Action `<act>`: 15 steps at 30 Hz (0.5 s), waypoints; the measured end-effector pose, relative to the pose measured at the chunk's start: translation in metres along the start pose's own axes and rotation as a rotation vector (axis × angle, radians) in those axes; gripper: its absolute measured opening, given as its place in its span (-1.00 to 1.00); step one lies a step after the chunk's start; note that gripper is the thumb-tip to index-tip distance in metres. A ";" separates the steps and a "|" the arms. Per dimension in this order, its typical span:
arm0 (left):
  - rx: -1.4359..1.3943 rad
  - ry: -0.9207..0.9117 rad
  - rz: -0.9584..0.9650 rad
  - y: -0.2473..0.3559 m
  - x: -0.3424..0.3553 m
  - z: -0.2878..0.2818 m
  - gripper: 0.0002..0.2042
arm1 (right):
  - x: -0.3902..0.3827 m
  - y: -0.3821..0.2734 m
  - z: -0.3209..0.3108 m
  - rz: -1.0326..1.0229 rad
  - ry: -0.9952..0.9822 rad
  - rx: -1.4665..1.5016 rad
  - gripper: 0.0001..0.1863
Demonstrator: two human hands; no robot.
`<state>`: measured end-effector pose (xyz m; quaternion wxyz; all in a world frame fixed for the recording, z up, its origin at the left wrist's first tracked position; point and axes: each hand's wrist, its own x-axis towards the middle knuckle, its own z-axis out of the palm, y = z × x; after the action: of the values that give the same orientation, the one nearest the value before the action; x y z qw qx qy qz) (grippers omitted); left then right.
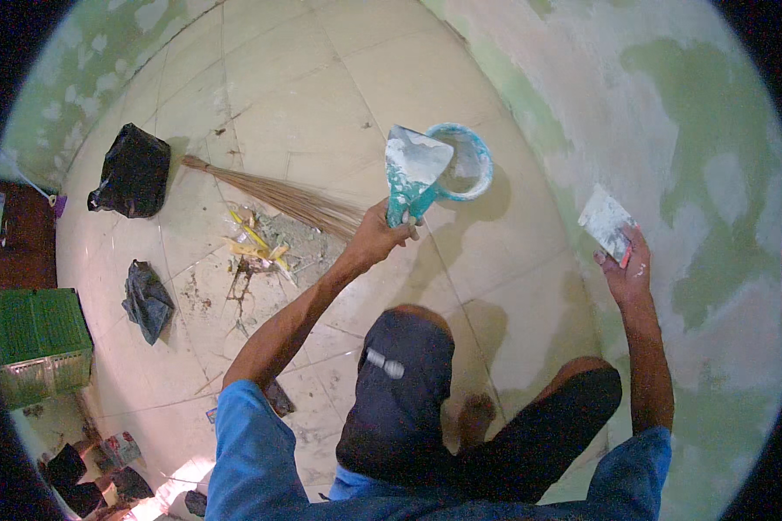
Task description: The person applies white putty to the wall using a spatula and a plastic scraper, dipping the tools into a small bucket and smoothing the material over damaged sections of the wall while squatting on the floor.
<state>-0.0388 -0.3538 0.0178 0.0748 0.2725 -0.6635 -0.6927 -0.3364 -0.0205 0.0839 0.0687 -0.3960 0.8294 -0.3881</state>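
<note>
Plaster coats the teal trowel (pixel 413 169) gripped by the left hand (pixel 381 233) just over a teal bucket (pixel 471 163) on the floor, while the right hand (pixel 624 265) holds a scraper (pixel 606 221) close to the patched green wall (pixel 712 130).

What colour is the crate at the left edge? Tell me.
Green, a slatted plastic crate on the floor; the head view shows it, far from both hands.

Broom (pixel 278 198), black bag (pixel 132 170), green crate (pixel 35 343), rag (pixel 147 300).

Putty-caked scraper (pixel 414 165), patchy matt wall (pixel 669 130)
</note>
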 end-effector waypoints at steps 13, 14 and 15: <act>-0.178 0.284 0.145 -0.001 0.151 -0.094 -0.82 | 0.054 0.026 0.042 0.762 -0.093 0.959 -0.77; -0.174 0.308 0.146 -0.002 0.167 -0.109 -0.82 | 0.071 0.029 0.057 0.764 -0.159 0.990 -0.79; -0.160 0.343 0.140 -0.005 0.176 -0.129 -0.82 | 0.106 0.017 0.095 0.801 -0.191 1.042 -0.79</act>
<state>-0.1237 -0.5485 -0.0324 0.2562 0.3328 -0.6013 -0.6797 -0.3788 -0.1452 0.0272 0.4634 -0.0049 0.6066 -0.6460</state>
